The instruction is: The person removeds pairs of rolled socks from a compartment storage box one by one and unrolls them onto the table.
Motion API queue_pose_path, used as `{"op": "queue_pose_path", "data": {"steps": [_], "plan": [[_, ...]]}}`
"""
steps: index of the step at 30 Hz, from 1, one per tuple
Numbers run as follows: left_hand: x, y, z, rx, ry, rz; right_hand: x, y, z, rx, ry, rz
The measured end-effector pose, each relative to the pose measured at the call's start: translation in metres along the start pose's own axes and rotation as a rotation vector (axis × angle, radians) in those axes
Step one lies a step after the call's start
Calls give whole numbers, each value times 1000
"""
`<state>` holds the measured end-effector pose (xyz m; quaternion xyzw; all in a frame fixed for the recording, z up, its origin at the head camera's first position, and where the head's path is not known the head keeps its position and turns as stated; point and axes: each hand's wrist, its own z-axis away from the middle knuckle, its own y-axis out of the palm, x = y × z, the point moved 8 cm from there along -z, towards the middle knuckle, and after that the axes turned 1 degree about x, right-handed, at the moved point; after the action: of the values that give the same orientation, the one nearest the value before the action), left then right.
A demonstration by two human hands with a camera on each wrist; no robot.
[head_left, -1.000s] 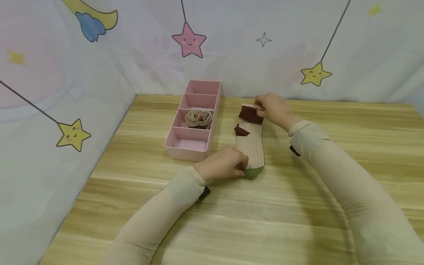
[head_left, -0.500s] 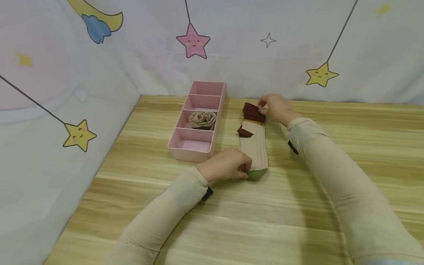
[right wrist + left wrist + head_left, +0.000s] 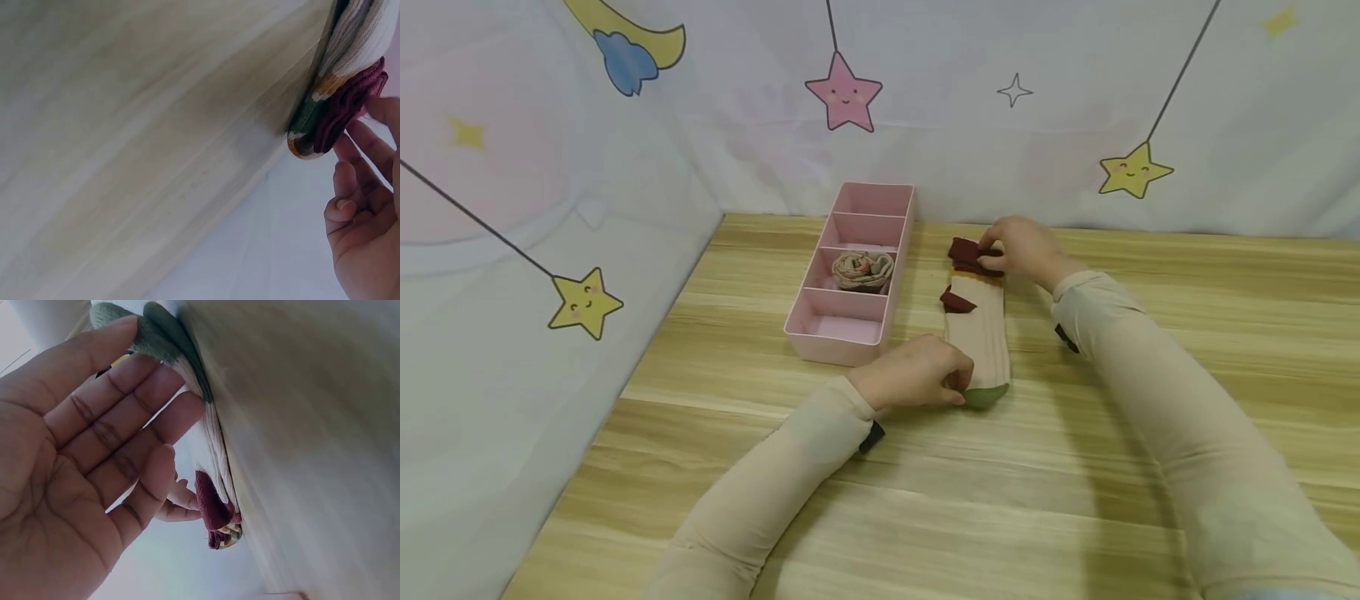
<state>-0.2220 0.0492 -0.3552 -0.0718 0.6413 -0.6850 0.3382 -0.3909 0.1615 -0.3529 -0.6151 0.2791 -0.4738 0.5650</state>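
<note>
A pair of cream ribbed socks (image 3: 985,342) lies flat and stacked on the table, toes toward me. Green toes (image 3: 164,337) are at the near end; a maroon band is folded at the far end, above a thin orange stripe. My left hand (image 3: 917,372) pinches the toe end at its left edge, thumb and forefinger on the green knit, other fingers loosely bent. At the far end, my right hand (image 3: 1026,250) holds the maroon fold (image 3: 347,109) between thumb and fingertips. A small maroon heel patch (image 3: 958,300) sticks out on the left side.
A pink divided box (image 3: 835,350) stands left of the socks, close to my left hand. One of its compartments holds a rolled beige sock bundle (image 3: 861,271). White cloth with printed stars (image 3: 955,167) hangs behind the wood-patterned table (image 3: 985,508).
My right hand has folded the cuff end over toward me, so more maroon and an orange stripe show. The left hand stays at the toes. The whole view has shifted slightly.
</note>
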Motion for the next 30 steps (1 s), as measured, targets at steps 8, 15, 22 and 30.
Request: {"op": "queue_pose_path", "data": {"steps": [8, 15, 22, 30], "plan": [[3, 1, 1, 10, 10, 38, 14, 5, 2, 9, -115, 131], [6, 2, 1, 7, 22, 74, 21, 5, 6, -40, -113, 266], [6, 1, 1, 6, 36, 64, 14, -4, 6, -99, -63, 224], [5, 1, 2, 10, 27, 45, 2, -14, -2, -124, 9, 206]]}}
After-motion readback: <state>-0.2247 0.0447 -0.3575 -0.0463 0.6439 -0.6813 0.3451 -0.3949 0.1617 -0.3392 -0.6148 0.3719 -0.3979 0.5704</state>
